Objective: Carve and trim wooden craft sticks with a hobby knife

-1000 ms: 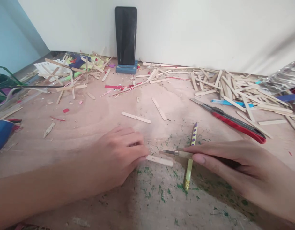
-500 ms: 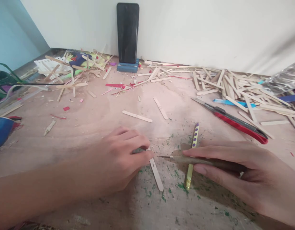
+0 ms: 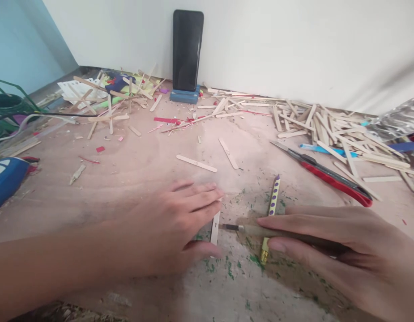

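My left hand (image 3: 180, 219) lies low over the table and grips a wooden craft stick (image 3: 215, 228). Its fingers cover the far end and the thumb is at the near end. A small dark slot shows in the stick's middle. My right hand (image 3: 341, 250) is closed around the handle of a small carving knife (image 3: 257, 230), a wood-handled one with a short flat blade. The blade points left, its tip at or very near the stick's right edge. Under the knife handle lies a yellow pencil with purple dots (image 3: 274, 197), partly hidden.
A red-and-black utility knife (image 3: 334, 179) lies at the right, before a heap of craft sticks (image 3: 321, 123). Two loose sticks (image 3: 196, 163) lie ahead of my left hand. A phone (image 3: 187, 51) stands upright at the back. A blue object (image 3: 8, 179) is far left; green shavings dot the table.
My left hand has opened its thumb away from the fingers, and the stick has turned to lean the other way. The carving knife's blade has rolled to show its flat side. The view shifted slightly.
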Action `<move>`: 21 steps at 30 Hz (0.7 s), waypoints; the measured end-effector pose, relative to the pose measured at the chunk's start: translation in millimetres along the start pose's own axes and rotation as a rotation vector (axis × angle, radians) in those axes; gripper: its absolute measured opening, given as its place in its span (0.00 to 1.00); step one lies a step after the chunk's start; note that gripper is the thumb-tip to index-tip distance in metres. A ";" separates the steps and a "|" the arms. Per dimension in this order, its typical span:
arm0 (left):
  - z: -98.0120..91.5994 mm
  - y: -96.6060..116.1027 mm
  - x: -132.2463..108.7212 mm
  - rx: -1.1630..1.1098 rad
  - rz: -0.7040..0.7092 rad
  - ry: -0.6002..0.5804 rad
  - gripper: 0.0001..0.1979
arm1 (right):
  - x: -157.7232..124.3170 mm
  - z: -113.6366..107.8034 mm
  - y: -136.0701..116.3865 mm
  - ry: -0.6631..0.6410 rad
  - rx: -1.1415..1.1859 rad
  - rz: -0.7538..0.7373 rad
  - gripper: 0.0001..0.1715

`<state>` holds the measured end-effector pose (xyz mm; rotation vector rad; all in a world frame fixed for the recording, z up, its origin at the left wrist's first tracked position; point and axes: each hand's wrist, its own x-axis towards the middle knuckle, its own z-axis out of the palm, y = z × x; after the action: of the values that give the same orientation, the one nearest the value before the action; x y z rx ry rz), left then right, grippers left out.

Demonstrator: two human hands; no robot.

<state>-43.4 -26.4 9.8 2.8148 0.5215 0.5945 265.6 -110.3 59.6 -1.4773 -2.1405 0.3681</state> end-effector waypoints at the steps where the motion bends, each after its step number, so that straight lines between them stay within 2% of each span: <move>1: 0.3 0.1 0.3 0.000 -0.005 -0.004 0.30 | -0.1 -0.6 -2.5 0.009 -0.007 0.002 0.10; 3: 1.4 0.0 0.5 -0.015 -0.007 0.002 0.30 | 3.1 -3.2 -9.0 -0.032 -0.010 -0.012 0.11; 7: 5.3 -0.9 -1.2 -0.040 0.004 0.028 0.30 | 24.0 -9.8 -24.1 -0.206 0.015 -0.111 0.16; 10: 6.8 -2.0 -2.1 -0.043 0.030 0.057 0.30 | 40.3 -12.3 -30.2 -0.249 -0.013 -0.166 0.22; 15: 5.8 -5.5 -1.6 -0.043 0.071 0.084 0.28 | 46.7 -14.0 -30.2 -0.327 -0.006 -0.187 0.16; 21: 11.2 -8.2 -1.7 -0.023 0.091 0.129 0.28 | 44.9 -19.2 -33.7 -0.381 -0.171 -0.187 0.14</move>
<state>-42.5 -21.1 -3.1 2.8036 0.4078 0.7994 237.1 -82.5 103.5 -1.3657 -2.6469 0.4346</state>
